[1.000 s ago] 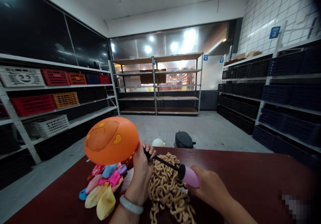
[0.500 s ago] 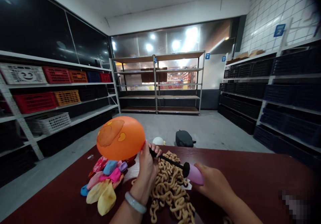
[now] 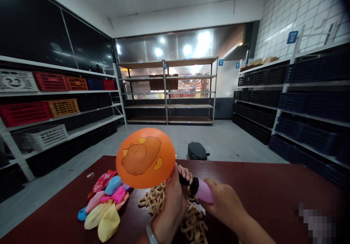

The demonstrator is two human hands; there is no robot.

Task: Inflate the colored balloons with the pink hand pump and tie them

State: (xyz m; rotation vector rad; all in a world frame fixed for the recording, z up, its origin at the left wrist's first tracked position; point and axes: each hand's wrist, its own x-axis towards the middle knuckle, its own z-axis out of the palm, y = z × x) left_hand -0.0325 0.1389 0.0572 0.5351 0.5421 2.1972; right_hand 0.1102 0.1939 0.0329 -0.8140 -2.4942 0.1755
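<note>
An inflated orange balloon (image 3: 146, 158) with a printed cartoon animal is at the centre left, its neck end at the fingers of my left hand (image 3: 177, 189). Those fingers also wrap round the black nozzle end of a hand pump. My right hand (image 3: 224, 200) grips the pump's pink-purple body (image 3: 204, 192), close to my left hand. Beneath my hands lies a heap of tan curled pieces (image 3: 194, 222), partly hidden by my left arm. Left of it is a pile of uninflated balloons (image 3: 105, 204), yellow, pink, blue and red.
The dark red table (image 3: 254, 178) spans the foreground. On the floor behind it sits a dark bag (image 3: 197, 151). Shelves with coloured crates (image 3: 62, 107) stand left, racks of dark crates (image 3: 295, 102) right, and a metal rack (image 3: 166, 105) at the back.
The balloon and my left hand have shifted right, and the balloon has turned to show more of its print. The pump is pushed together, its black shaft now mostly out of sight.
</note>
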